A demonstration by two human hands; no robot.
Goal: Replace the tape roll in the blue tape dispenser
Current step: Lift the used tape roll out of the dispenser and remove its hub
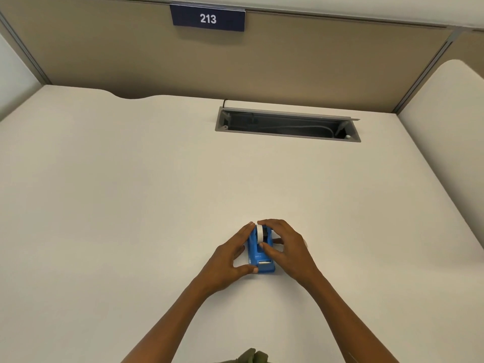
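Observation:
The blue tape dispenser [259, 259] stands on the white desk [131, 205], its cutter end toward me. A white tape roll [260, 233] sits upright in its cradle at the far end. My left hand [230, 260] clasps the dispenser's left side, fingers along the body and thumb at the near corner. My right hand [285, 247] wraps over the right side, fingertips on top of the roll and thumb pressing on the dispenser's middle. The dispenser's right flank is hidden by that hand.
An open grey cable tray [288, 124] is recessed in the desk at the back right. A beige partition with a "213" sign [208, 18] closes the far side. A second desk edge [450, 121] lies to the right.

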